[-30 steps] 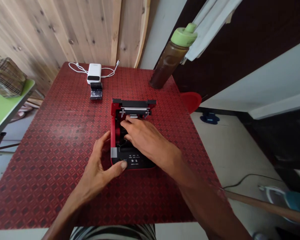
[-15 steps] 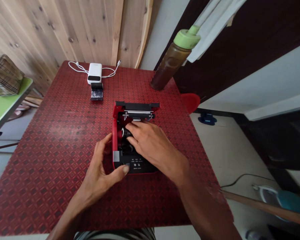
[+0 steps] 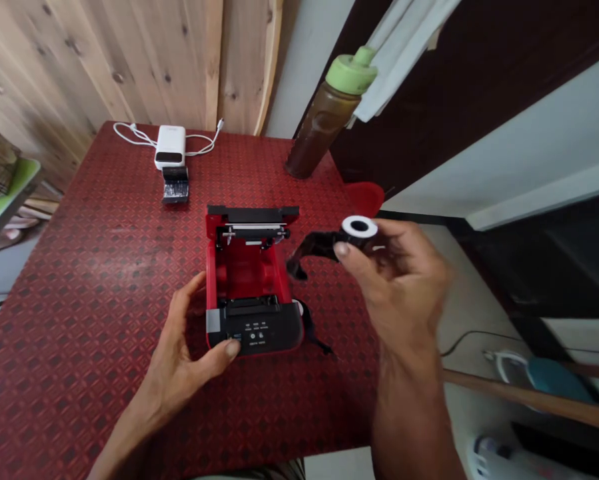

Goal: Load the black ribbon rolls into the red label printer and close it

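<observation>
2 hands of mine were spread over the red table (image 3: 104, 280), and what counted was the gap between the roll and the machine. My right hand (image 3: 399, 267) had the black roll (image 3: 360, 235) clamped near its outer end, thumb on the near side and fingers curled behind, the tips partly hidden. The roll was up in the air, to the right of the machine (image 3: 259, 330) and well apart from its body. Its long axis stood roughly upright, with the white ring of the core facing up at me, while the red hollow (image 3: 249, 270) seemed to lie crosswise, left to right. So the 2 lines did not match.

From the roll, 1 loose black strip (image 3: 316, 243) trailed left towards the machine and drooped at its tip; I could not tell whether that tip touched the right wall.

My left hand (image 3: 184, 347) was nearer the machine, at its front left corner: thumb on the black panel, fingers along the left wall, thumb and fingers wide apart. How hard they pressed, I could not tell. The lid (image 3: 252, 215) stood raised at the far side, leaving the hollow uncovered.
</observation>
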